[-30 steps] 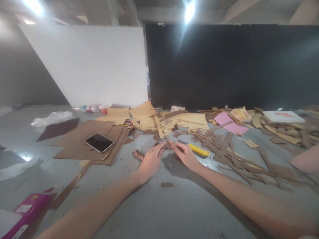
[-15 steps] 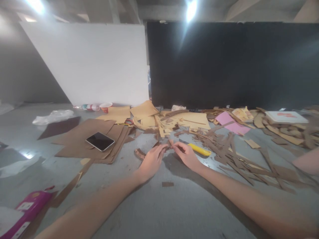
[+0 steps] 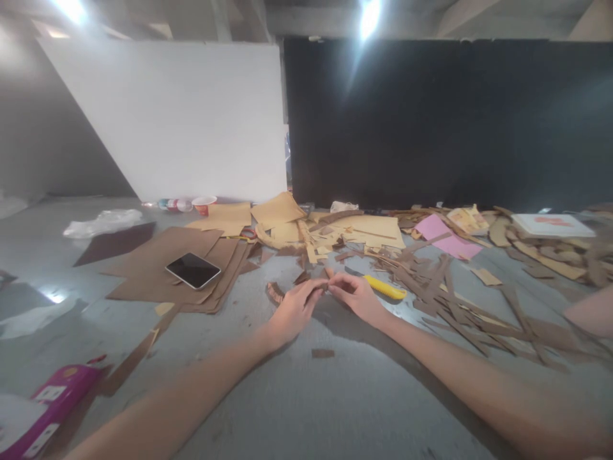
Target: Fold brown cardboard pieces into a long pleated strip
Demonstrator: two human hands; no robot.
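Both hands meet over the middle of the table, their fingers pinched together. My left hand (image 3: 295,311) is closed on a curved brown cardboard strip (image 3: 274,292), whose ridged end sticks out on its left. My right hand (image 3: 355,296) is closed at the strip's other end, its fingertips touching those of the left; a small brown bit shows between them. The fingers hide most of the strip. Just right of my right hand lies a yellow utility knife (image 3: 385,287). A small brown cardboard rectangle (image 3: 323,353) lies nearer to me.
On the left, a phone (image 3: 193,271) rests on stacked brown sheets (image 3: 143,271). A magenta case (image 3: 64,396) is at the lower left. Cardboard scraps (image 3: 460,300) and pink paper (image 3: 443,236) spread over the right. Another person's arm (image 3: 591,310) reaches in at the right edge.
The strip's ridged end has shifted slightly right and up, with my left hand drawn a little closer to the right. The fingers of both hands stay pinched together.
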